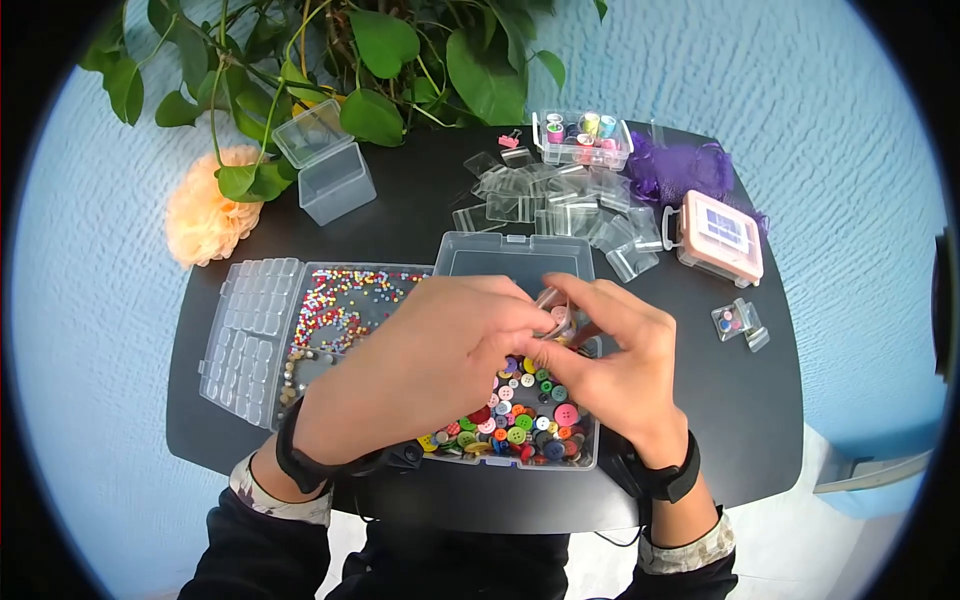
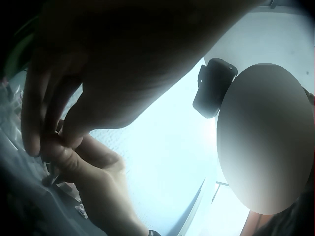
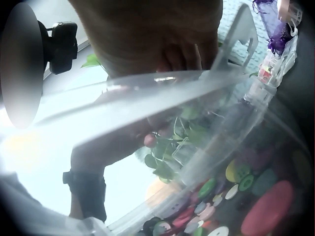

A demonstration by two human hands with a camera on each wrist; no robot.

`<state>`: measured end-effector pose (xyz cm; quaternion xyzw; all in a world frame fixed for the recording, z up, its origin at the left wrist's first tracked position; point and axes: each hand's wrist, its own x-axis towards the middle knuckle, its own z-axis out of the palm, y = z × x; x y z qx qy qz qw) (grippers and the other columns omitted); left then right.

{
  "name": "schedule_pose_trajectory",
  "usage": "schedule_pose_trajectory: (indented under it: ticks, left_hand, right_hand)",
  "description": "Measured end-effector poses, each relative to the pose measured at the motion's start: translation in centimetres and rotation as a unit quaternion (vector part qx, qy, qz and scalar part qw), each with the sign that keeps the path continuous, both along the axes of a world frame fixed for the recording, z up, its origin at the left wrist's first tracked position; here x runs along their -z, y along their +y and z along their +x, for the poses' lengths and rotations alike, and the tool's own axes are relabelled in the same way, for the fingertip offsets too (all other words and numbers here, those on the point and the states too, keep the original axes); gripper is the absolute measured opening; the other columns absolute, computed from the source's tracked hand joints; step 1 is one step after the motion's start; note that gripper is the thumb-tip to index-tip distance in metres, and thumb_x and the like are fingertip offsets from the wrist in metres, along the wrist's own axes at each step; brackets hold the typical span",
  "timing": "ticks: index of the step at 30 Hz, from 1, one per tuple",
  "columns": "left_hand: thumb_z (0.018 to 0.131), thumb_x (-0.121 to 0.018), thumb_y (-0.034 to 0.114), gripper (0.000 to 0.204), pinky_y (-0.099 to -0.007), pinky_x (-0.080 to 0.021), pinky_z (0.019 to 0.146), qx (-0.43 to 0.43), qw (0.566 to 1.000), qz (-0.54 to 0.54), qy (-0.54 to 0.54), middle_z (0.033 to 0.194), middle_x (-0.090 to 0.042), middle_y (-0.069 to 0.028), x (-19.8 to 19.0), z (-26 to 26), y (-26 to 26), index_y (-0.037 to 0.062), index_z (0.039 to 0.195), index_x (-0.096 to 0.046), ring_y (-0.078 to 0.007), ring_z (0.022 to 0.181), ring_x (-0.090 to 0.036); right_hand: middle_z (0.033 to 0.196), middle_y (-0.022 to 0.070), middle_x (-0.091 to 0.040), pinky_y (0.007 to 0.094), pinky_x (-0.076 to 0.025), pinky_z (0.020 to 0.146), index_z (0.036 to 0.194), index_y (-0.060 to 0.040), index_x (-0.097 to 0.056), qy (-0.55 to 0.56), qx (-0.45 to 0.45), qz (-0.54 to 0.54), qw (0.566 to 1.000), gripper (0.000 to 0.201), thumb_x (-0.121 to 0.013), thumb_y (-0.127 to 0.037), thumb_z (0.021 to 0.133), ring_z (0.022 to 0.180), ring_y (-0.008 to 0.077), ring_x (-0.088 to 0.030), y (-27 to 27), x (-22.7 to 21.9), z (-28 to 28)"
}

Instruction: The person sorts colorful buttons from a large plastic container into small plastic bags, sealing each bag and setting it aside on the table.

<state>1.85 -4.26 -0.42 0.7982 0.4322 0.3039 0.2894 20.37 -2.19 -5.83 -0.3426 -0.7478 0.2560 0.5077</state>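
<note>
In the head view, both hands meet above the open clear case of buttons [image 1: 515, 437]. My left hand [image 1: 440, 325] pinches a small clear plastic box [image 1: 558, 318] with pink buttons visible inside. My right hand [image 1: 635, 365] grips the same box from the other side, thumb and fingers curled about it. Part of the box is hidden behind the fingers. Seen from the left wrist, the fingertips of the two hands come together, dark against the light. Colourful loose buttons [image 3: 206, 211] lie behind the case's clear wall in the right wrist view.
Left of the button case lies an open bead case [image 1: 375, 290] with its compartment lid [image 1: 255, 310]. Behind stand an empty clear box [image 1: 337, 185], many small clear boxes [image 1: 565, 195], and a thread box [image 1: 583, 150]. A pink case [image 1: 718, 235] and a small filled box [image 1: 733, 320] sit right.
</note>
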Motion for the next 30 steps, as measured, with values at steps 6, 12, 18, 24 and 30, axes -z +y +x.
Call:
schedule_pose_trajectory:
  ticks: [6, 12, 18, 24, 30]
  left_hand:
    - [0.092, -0.053, -0.002, 0.021, -0.0323, -0.053, 0.068, 0.006, 0.999, 0.026, -0.023, 0.095, -0.068, -0.0144, -0.7, 0.1, 0.3, -0.0025, 0.107, -0.067, -0.0245, 0.079, -0.068]
    - [0.09, -0.068, 0.009, 0.023, -0.0321, -0.052, 0.069, 0.04, 0.998, 0.003, -0.049, 0.097, -0.066, -0.0141, -0.6, -0.2, 0.6, -0.0039, 0.11, -0.067, -0.0261, 0.08, -0.065]
    - [0.09, -0.067, 0.004, 0.019, -0.0345, -0.049, 0.066, 0.06, 0.996, 0.038, -0.047, 0.094, -0.062, -0.0156, 1.4, -0.1, 1.1, -0.0044, 0.107, -0.068, -0.0274, 0.077, -0.063]
    - [0.089, -0.067, 0.004, 0.012, -0.0345, -0.051, 0.064, 0.026, 0.997, 0.023, -0.07, 0.09, -0.064, -0.0145, 0.5, -0.6, 1.2, -0.0051, 0.096, -0.069, -0.0272, 0.075, -0.064]
    - [0.082, -0.073, 0.004, 0.012, -0.0339, -0.053, 0.066, -0.01, 0.99, 0.105, -0.089, 0.09, -0.067, -0.0129, 0.8, -1.2, 2.0, -0.004, 0.09, -0.07, -0.0262, 0.075, -0.067]
  right_hand:
    - [0.08, 0.0107, -0.068, 0.0292, -0.052, 0.062, 0.104, 0.0023, -0.07, -0.007, 0.037, 0.005, 0.999, 0.047, -0.089, -0.008, 0.062, 0.068, 0.0192, -0.064, 0.0, -0.4, -0.1]
    - [0.091, 0.012, -0.071, 0.0271, -0.057, 0.071, 0.114, 0.0031, -0.068, 0.012, 0.026, -0.023, 0.999, 0.048, -0.078, 0.005, 0.067, 0.079, 0.0176, -0.07, 0.0, -0.7, 0.1]
    - [0.093, 0.0121, -0.071, 0.0286, -0.058, 0.072, 0.116, 0.0037, -0.067, -0.006, 0.016, -0.037, 0.999, 0.048, -0.076, 0.007, 0.069, 0.082, 0.0175, -0.069, 0.1, -0.2, 0.2]
    - [0.098, 0.0146, -0.071, 0.0293, -0.06, 0.072, 0.119, 0.0054, -0.066, 0.027, 0.001, -0.045, 0.999, 0.046, -0.078, 0.004, 0.075, 0.089, 0.0195, -0.069, 0.0, -0.6, -0.3]
    - [0.1, 0.0152, -0.07, 0.0273, -0.059, 0.071, 0.118, 0.0061, -0.066, 0.085, -0.028, -0.11, 0.99, 0.039, -0.078, -0.001, 0.081, 0.09, 0.0182, -0.069, -0.2, -0.6, 0.2]
